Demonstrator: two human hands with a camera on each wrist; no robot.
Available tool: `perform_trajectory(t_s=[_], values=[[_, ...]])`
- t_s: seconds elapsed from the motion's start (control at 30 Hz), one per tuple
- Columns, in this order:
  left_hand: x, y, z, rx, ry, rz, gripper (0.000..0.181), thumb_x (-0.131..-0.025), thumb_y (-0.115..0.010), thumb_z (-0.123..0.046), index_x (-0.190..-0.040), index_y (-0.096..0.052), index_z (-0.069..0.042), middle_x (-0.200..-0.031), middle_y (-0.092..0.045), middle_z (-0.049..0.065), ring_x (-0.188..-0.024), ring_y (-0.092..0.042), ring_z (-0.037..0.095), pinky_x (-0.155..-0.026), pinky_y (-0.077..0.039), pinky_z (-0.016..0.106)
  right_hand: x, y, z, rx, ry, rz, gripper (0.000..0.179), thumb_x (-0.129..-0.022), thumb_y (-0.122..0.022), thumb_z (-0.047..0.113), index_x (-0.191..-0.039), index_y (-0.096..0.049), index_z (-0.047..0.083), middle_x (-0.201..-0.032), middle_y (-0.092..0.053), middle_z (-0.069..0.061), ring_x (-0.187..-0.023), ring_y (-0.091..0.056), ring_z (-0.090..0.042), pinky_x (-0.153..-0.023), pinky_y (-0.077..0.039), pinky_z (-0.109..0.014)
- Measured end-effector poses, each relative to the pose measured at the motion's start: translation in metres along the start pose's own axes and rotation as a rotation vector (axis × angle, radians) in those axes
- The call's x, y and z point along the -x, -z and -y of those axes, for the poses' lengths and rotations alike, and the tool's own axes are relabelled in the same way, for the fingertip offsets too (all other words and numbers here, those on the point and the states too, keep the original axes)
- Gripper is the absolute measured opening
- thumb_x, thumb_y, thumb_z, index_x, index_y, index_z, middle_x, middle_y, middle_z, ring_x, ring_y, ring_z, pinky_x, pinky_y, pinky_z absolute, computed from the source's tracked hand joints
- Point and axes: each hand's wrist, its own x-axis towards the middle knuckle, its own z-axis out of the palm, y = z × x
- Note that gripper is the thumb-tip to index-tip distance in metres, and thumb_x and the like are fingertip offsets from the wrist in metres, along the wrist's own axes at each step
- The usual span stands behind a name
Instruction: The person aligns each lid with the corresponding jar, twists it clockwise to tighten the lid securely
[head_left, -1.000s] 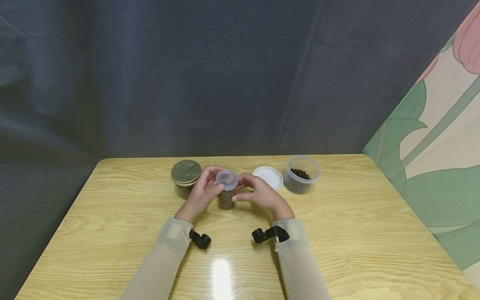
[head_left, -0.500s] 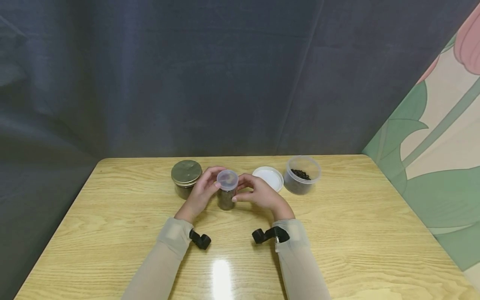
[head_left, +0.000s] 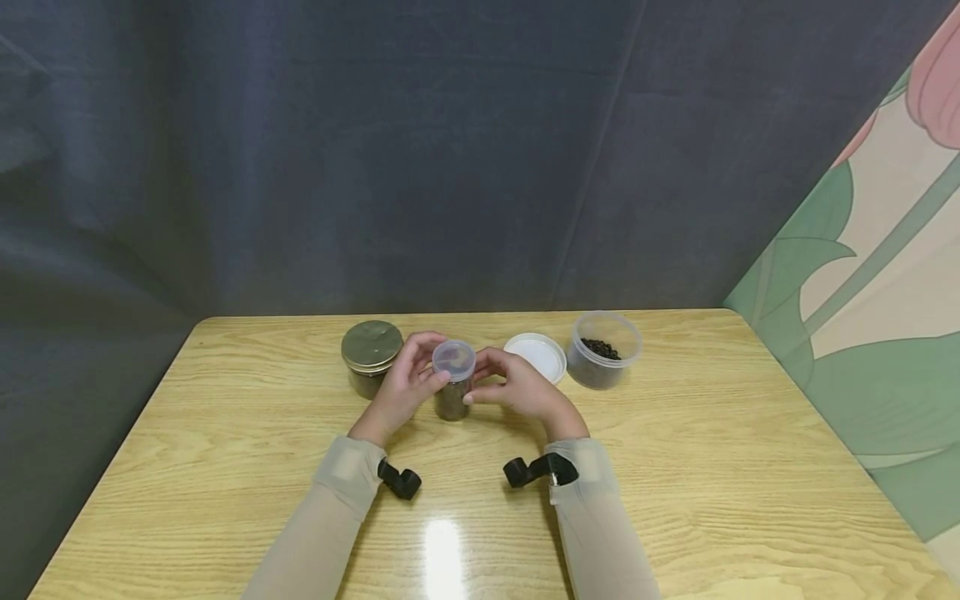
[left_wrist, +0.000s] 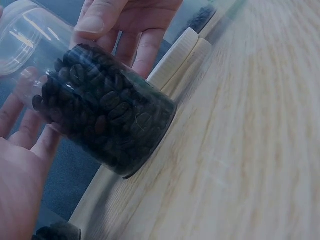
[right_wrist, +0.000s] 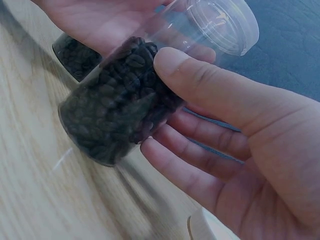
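A clear jar of dark coffee beans (left_wrist: 110,110) stands upright on the table, capped with a translucent lid (head_left: 453,360). My left hand (head_left: 405,387) holds the jar high up, its thumb at the lid's rim and its fingers reaching behind. Lower down, my right hand (right_wrist: 260,145) grips the jar's body, with the thumb on the near wall and the fingers bent round the other side. Through the clear wall the beans fill the lower part, and a bean-free band shows beneath the lid.
Left of my hands is a jar with a gold lid (head_left: 372,344), partly behind my left hand. On the right lies a white lid (head_left: 538,354), and next to it an uncovered clear tub (head_left: 594,372) holds dark beans. A dark curtain (head_left: 450,167) hangs behind the wooden table (head_left: 697,467).
My left thumb shifts slightly along the lid, drawing back and then returning to its rim. The jar and my right hand stay almost still.
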Motion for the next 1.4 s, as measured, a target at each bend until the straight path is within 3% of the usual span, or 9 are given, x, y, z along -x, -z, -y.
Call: perform_trajectory(t_s=[0.27,0.6,0.73,0.9,1.07,1.4], values=[[0.0004,0.0001,0.0003,-0.048,-0.027,0.0,0.049,-0.101,-0.063,-0.016,-0.14,-0.042,0.005,-0.134,-0.051,0.008,-0.122,-0.052,0.014,-0.101,-0.047,0.026,0.0011,0.0007,-0.0023,-0.001,-0.003,-0.004,0.036,-0.087,-0.081,0.01,-0.119,-0.066,0.006,-0.111,-0.067,-0.007,-0.108,-0.062,-0.025,-0.099,-0.05,-0.048],[0.0007,0.0009,0.0007,-0.081,-0.066,0.012,0.046,-0.103,-0.055,-0.013,-0.143,-0.043,0.008,-0.136,-0.05,0.028,-0.121,-0.053,0.011,-0.101,-0.046,0.024,0.0013,0.0003,-0.0024,-0.003,-0.003,-0.012,0.037,-0.086,-0.082,0.01,-0.119,-0.066,0.005,-0.111,-0.068,-0.008,-0.108,-0.063,-0.025,-0.099,-0.05,-0.048],[-0.0003,0.0003,0.0004,-0.097,-0.084,0.01,0.046,-0.103,-0.055,-0.01,-0.143,-0.042,0.008,-0.136,-0.05,0.024,-0.122,-0.052,0.012,-0.102,-0.046,0.024,0.0012,0.0005,-0.0014,0.001,-0.006,-0.01,0.037,-0.086,-0.082,0.01,-0.119,-0.066,0.005,-0.111,-0.068,-0.008,-0.108,-0.063,-0.025,-0.099,-0.051,-0.047],[-0.0008,-0.0007,0.001,-0.122,-0.077,-0.01,0.05,-0.1,-0.063,-0.014,-0.141,-0.04,0.005,-0.133,-0.05,0.014,-0.122,-0.049,0.015,-0.105,-0.045,0.031,0.0014,0.0009,-0.0005,0.002,-0.001,-0.009,0.037,-0.087,-0.081,0.01,-0.12,-0.065,0.005,-0.112,-0.067,-0.009,-0.108,-0.063,-0.026,-0.098,-0.051,-0.047],[0.0003,-0.0011,0.0001,-0.143,-0.057,-0.049,0.051,-0.097,-0.069,-0.015,-0.138,-0.043,0.002,-0.135,-0.048,0.014,-0.12,-0.05,0.018,-0.108,-0.044,0.035,0.0008,0.0005,-0.0014,0.003,0.003,-0.006,0.036,-0.087,-0.081,0.01,-0.12,-0.065,0.004,-0.111,-0.067,-0.009,-0.108,-0.063,-0.026,-0.098,-0.051,-0.047],[0.0,-0.0013,-0.0034,-0.192,-0.052,-0.044,0.042,-0.099,-0.057,-0.003,-0.14,-0.049,0.004,-0.133,-0.052,0.019,-0.12,-0.05,0.024,-0.103,-0.047,0.03,0.0002,-0.0005,-0.0002,0.005,-0.002,-0.006,0.034,-0.087,-0.081,0.009,-0.117,-0.066,0.004,-0.109,-0.067,-0.009,-0.107,-0.063,-0.026,-0.098,-0.051,-0.048]])
